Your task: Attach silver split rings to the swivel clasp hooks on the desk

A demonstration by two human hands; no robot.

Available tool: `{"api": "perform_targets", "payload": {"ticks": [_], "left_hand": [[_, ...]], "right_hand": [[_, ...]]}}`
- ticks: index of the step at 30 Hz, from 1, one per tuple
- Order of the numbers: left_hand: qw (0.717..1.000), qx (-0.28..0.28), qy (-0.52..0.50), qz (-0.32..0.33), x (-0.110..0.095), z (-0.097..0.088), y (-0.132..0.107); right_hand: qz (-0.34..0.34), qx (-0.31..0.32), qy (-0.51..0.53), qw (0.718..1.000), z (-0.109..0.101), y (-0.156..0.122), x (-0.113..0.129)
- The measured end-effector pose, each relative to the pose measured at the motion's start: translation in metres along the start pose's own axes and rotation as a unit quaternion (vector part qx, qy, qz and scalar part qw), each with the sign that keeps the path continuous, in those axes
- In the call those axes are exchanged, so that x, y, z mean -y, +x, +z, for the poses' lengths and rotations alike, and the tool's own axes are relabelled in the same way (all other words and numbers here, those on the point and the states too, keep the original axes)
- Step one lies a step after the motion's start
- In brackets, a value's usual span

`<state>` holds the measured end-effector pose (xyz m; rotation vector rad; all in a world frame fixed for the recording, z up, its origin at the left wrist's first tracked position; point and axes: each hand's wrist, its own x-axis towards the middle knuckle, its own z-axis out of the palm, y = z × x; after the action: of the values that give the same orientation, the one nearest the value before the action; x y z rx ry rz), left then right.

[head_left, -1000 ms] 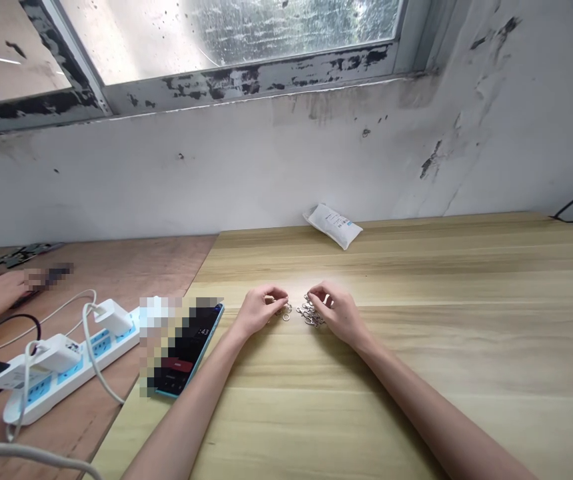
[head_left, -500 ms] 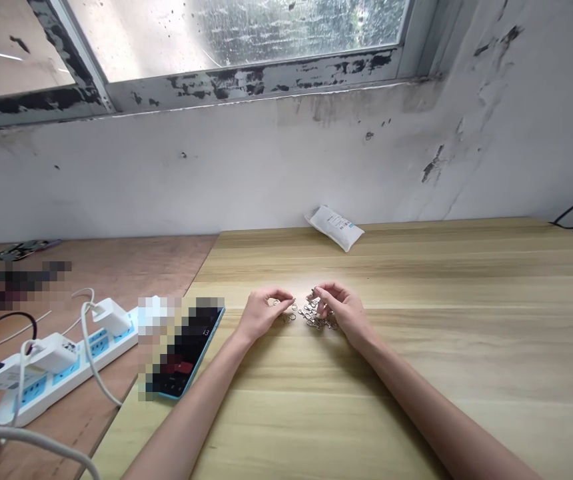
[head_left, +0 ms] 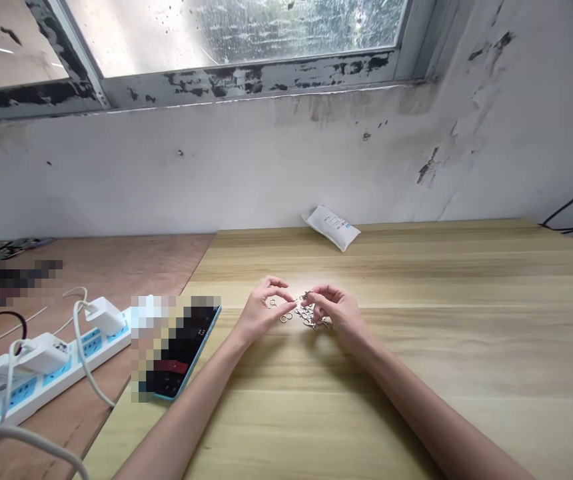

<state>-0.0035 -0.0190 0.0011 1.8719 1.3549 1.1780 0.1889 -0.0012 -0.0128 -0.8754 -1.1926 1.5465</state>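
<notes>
The left hand point(head_left: 259, 313) is drawn into a pinch, with thumb and forefinger tips closed together and the other fingers lifted; whether anything sits between those tips is too small to tell. The right hand point(head_left: 339, 312) faces it, just beside, its fingers curled and its thumb and forefinger closed on a small metal clasp point(head_left: 306, 296) raised slightly off the table point(head_left: 416, 347). Below and between the 2 hands lies a pile of clasps point(head_left: 312, 321), with a loose ring point(head_left: 283, 318) just to its left. All of it sits near the middle of the table, well apart from the back edge. These pieces look light, stiff and smooth, likely to slip or snag on each other, so a fingertip grip on a clasp's body or a ring's rim seems best. A phone point(head_left: 181, 353) lies at the table's left edge, a power strip point(head_left: 41, 377) lies beyond that edge, and a white packet point(head_left: 331, 227) rests at the back edge against the wall point(head_left: 216, 180).
</notes>
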Motion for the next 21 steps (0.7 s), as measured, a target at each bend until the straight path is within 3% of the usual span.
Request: {"api": "perform_targets", "payload": {"ticks": [8,14,18,21], "left_hand": [[0.999,0.014,0.011,0.032,0.0012,0.0010,-0.0022],[0.999,0.009,-0.002,0.039,-0.0027,0.0013,-0.0026],[0.999,-0.004,-0.020,0.030,-0.0056,0.0001,-0.0020],[0.999,-0.007,-0.030,0.023,-0.0063,0.0001,-0.0024]], "right_hand": [[0.029,-0.002,0.011,1.000,0.0019,0.0000,0.0013],[0.050,0.026,-0.081,0.995,-0.0006,0.0000,0.0026],[0.006,0.020,-0.199,0.980,-0.0053,0.0023,0.0003],[-0.026,0.066,-0.220,0.973,-0.0060,0.0004,-0.0002]]}}
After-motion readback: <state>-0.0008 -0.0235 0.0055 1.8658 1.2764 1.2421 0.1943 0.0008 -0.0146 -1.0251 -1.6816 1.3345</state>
